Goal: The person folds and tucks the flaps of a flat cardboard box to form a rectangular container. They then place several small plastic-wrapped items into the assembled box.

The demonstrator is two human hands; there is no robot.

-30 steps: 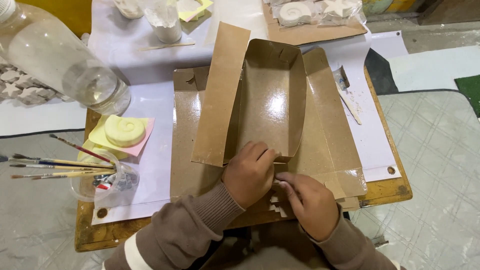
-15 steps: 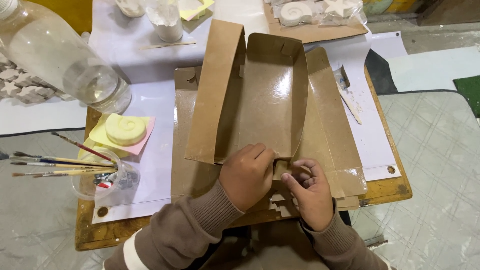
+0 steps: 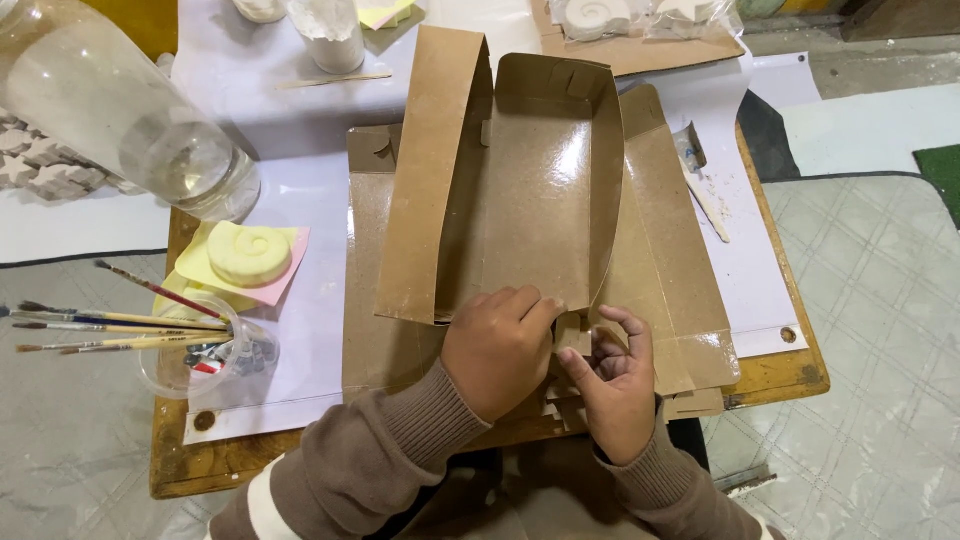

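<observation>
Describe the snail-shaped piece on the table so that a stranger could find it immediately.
Start from the large brown cardboard box under the hands and look left. Beside it a pale yellow spiral cast lies on yellow and pink paper squares. Only this piece lies unwrapped, beyond the paintbrushes.

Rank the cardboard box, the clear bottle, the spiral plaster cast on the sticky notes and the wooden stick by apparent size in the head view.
1. cardboard box
2. clear bottle, though nearness to the camera may inflate it
3. spiral plaster cast and wooden stick: too alike to rank
</observation>
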